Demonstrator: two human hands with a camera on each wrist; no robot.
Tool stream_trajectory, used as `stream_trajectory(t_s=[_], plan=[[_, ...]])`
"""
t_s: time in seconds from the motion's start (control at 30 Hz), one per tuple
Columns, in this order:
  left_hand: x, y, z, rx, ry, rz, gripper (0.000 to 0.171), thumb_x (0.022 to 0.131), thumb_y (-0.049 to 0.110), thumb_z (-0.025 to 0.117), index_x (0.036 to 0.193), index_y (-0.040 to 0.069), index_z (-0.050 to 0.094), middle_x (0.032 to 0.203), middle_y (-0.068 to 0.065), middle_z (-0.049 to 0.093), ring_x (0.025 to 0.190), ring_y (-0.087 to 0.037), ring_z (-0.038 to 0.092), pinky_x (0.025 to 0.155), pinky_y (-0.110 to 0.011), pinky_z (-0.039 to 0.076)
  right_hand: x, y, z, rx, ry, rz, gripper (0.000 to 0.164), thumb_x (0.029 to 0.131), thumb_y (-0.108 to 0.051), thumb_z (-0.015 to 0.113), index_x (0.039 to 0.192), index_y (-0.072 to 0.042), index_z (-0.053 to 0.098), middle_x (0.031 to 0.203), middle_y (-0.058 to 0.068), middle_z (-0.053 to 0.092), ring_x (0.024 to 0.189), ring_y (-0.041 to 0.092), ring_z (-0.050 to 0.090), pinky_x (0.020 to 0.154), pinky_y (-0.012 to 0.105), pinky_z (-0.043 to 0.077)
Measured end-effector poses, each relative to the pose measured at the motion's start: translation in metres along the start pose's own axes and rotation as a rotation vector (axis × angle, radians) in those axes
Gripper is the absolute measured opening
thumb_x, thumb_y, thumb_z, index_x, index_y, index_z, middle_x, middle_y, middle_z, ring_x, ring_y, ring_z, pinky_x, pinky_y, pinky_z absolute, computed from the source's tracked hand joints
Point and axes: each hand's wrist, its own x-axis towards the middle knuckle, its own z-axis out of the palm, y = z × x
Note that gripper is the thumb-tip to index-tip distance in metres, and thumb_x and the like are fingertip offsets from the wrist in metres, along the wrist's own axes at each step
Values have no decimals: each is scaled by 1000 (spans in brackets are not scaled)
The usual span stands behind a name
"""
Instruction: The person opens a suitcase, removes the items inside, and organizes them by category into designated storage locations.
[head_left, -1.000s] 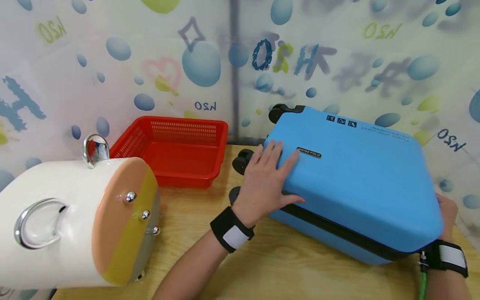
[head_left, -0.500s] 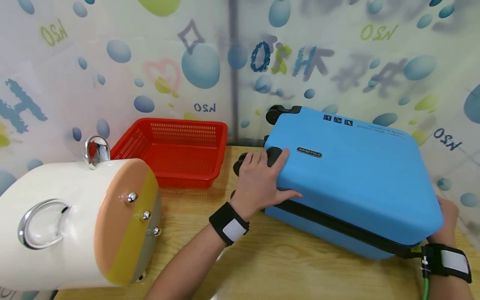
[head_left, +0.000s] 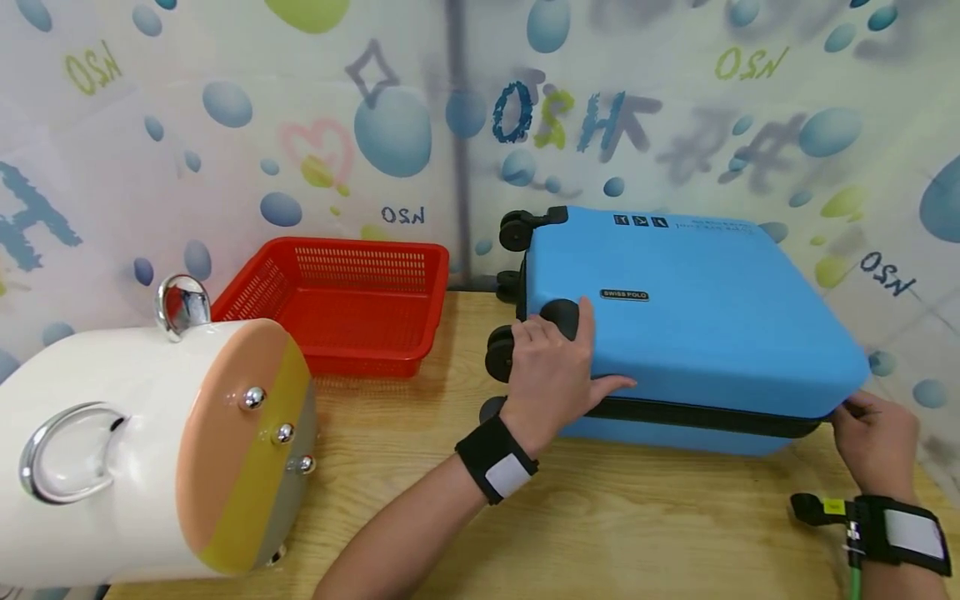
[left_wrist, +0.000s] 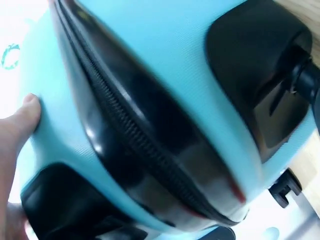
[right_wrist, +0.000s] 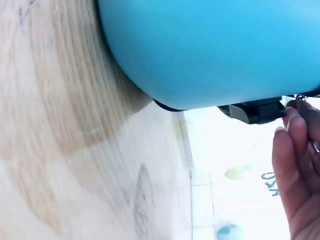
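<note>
A light blue hard-shell suitcase (head_left: pixel 690 308) lies flat on the wooden table, its black wheels (head_left: pixel 500 354) pointing left. My left hand (head_left: pixel 551 375) grips its near left corner, the thumb along the side and the other fingers bent over the wheel end. In the left wrist view, the thumb presses the blue shell beside the black zipper (left_wrist: pixel 127 122). At the near right corner, my right hand (head_left: pixel 879 437) pinches what looks like a small metal zipper pull (right_wrist: pixel 301 97). A black carry handle (right_wrist: pixel 257 111) shows close to those fingertips.
A red plastic basket (head_left: pixel 360 363) stands at the back, left of the suitcase. A white bread-bin-like box (head_left: pixel 105 367) with a striped end and chrome handles fills the left side. A patterned curtain (head_left: pixel 420 50) hangs behind the wooden table (head_left: pixel 637 533).
The suitcase has turned, its near right end swinging away from me until its long side lies nearly crosswise. My left hand has gone from spread on top to gripping the corner.
</note>
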Motion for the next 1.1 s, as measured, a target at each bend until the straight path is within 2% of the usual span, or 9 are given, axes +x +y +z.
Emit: stream_trajectory(t_s=[0.1, 0.2, 0.3, 0.4, 0.63, 0.73, 0.9, 1.0, 1.1], plan=[[2, -3, -5, -5, -50, 29, 103, 78, 93, 27, 145, 18, 49, 89, -13, 77, 81, -25, 73, 83, -37, 59, -3, -1, -1, 8, -53, 4, 24, 100, -5, 52, 107, 7, 72, 72, 17, 72, 55, -24, 34, 49, 10, 31], [4, -13, -12, -51, -130, 68, 93, 83, 88, 34, 147, 22, 46, 66, -1, 68, 64, -18, 64, 62, -27, 52, -8, -2, -3, 11, -92, -28, 29, 101, -4, 51, 125, 6, 64, 99, 37, 68, 57, -28, 34, 50, 6, 31], [7, -21, -17, -118, -188, 104, 86, 85, 82, 41, 149, 25, 43, 52, 5, 50, 50, -13, 48, 46, -24, 35, -14, -1, -6, 22, -111, -59, 32, 102, -4, 49, 130, 7, 59, 103, 40, 65, 56, -28, 37, 48, 5, 35], [9, -24, -20, -145, -187, 125, 84, 87, 79, 43, 149, 22, 44, 50, 6, 48, 47, -13, 44, 44, -23, 28, -18, -1, -11, 41, -119, -70, 34, 102, -6, 49, 130, 11, 57, 104, 42, 64, 54, -27, 39, 48, 4, 38], [7, -20, -20, -99, -161, 116, 84, 88, 79, 41, 149, 21, 45, 50, 5, 49, 47, -14, 44, 52, -24, 42, -22, -7, -15, 49, -128, 21, 36, 103, -11, 48, 129, 12, 57, 97, 40, 66, 49, -23, 43, 46, 4, 40], [5, -16, -20, -87, -153, 114, 84, 88, 79, 41, 149, 21, 46, 49, 5, 49, 48, -15, 47, 60, -26, 51, -24, -7, -14, 59, -129, 73, 35, 102, -11, 49, 129, 11, 58, 76, 24, 69, 48, -20, 46, 46, 4, 41], [4, -12, -22, -72, -145, 105, 84, 88, 79, 40, 148, 20, 47, 48, 6, 45, 45, -15, 44, 55, -26, 47, -25, -7, -13, 114, -118, 115, 37, 103, -14, 49, 131, 10, 57, 70, -32, 48, 49, -18, 49, 48, 4, 43], [4, -7, -22, -61, -153, 101, 84, 88, 79, 40, 149, 20, 46, 48, 6, 46, 46, -15, 47, 62, -26, 53, -28, -5, -14, 156, -111, 119, 41, 104, -16, 48, 131, 13, 55, 69, -43, 39, 49, -17, 50, 49, 4, 44], [4, 0, -23, -23, -154, 107, 84, 90, 78, 38, 148, 19, 47, 50, 6, 53, 52, -17, 59, 72, -30, 59, -31, -7, -13, 205, -106, 93, 42, 103, -18, 51, 129, 15, 56, 67, -44, 44, 49, -14, 54, 51, 5, 45]])
